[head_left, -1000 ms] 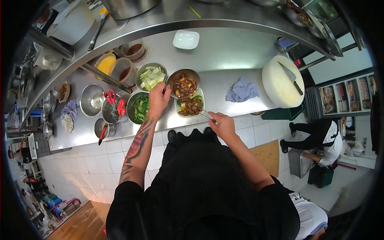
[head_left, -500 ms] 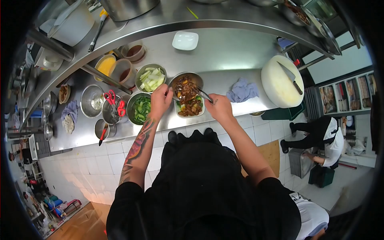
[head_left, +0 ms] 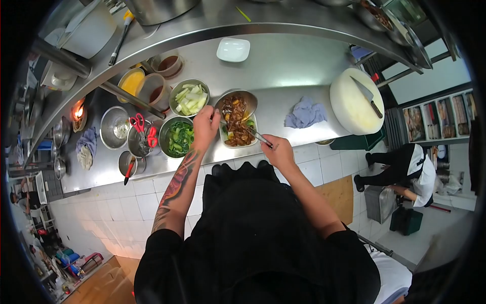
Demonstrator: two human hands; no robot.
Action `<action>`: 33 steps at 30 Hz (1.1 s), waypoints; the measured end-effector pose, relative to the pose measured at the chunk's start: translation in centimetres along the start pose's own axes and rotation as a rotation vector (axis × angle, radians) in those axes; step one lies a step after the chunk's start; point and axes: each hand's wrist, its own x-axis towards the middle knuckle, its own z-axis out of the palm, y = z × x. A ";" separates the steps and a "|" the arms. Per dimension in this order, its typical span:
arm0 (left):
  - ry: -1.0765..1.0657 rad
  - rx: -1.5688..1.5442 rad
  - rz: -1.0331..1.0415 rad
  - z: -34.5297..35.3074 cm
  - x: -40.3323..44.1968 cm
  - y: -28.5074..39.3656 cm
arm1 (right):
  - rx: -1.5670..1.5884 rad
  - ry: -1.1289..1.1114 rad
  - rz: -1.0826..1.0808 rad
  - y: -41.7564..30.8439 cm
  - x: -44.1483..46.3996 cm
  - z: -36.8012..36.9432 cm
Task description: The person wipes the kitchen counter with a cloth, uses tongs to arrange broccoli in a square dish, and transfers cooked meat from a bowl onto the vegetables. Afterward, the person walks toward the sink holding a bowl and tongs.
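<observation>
My left hand [head_left: 206, 125] is closed on the rim of a steel bowl [head_left: 245, 96], tilted toward me. Brown, glossy, saucy food chunks [head_left: 234, 109] reach from this bowl down into a white square dish [head_left: 254, 133] just below it. My right hand [head_left: 278, 151] grips a slim metal utensil [head_left: 260, 136]; its far end is in the food, and I cannot tell whether it is a spoon or tongs. Some green and pale pieces show in the dish. Left of it stand a bowl of leafy greens [head_left: 178, 138] and a bowl of pale cut vegetables [head_left: 190, 100].
Red-handled scissors [head_left: 137, 121] rest in a steel container. A knife [head_left: 368, 96] lies on a round white chopping block [head_left: 354, 114], near a blue cloth [head_left: 306, 113]. An overhead steel shelf [head_left: 202, 36] spans the counter. A co-worker [head_left: 412, 167] bends down at right.
More of the brown food has slid down into the white dish. My right hand has shifted slightly downward with the utensil. A flame now shows at the far left.
</observation>
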 end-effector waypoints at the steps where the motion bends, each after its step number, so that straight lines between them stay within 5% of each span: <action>1: -0.002 -0.001 0.000 -0.1 0.1 -0.1 | -0.027 0.019 -0.041 0.2 0.0 0.3; 9: 0.038 0.008 -0.059 -0.2 0.3 -0.5 | -0.110 0.109 -0.203 2.2 -1.0 0.1; 33: 0.035 -0.011 -0.043 0.1 -0.9 1.3 | -0.048 -0.063 -0.047 -2.1 2.1 -0.7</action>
